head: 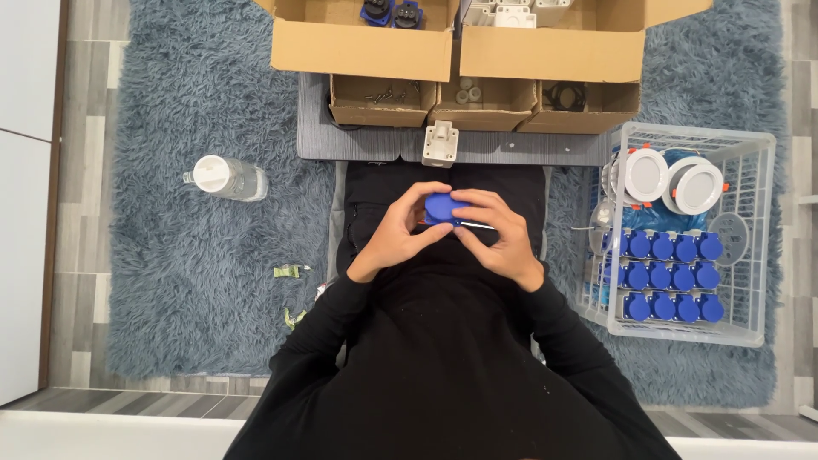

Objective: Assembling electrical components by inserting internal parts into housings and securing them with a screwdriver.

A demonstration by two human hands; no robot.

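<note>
Both hands meet over my lap around a small blue round-capped part (440,206). My left hand (399,234) cups it from the left with the thumb on top. My right hand (498,237) pinches it from the right, and a thin white and red rod-like piece (477,226) shows under its fingers. A pale grey plastic housing (440,143) lies just beyond the hands on the dark grey mat (358,140).
Three small open cardboard boxes (383,100) with screws and rings sit behind the mat, two larger cartons (362,47) beyond them. A white wire basket (750,255) at right holds rows of blue parts and round white lamps. A clear bottle (228,178) lies on the blue-grey shag rug.
</note>
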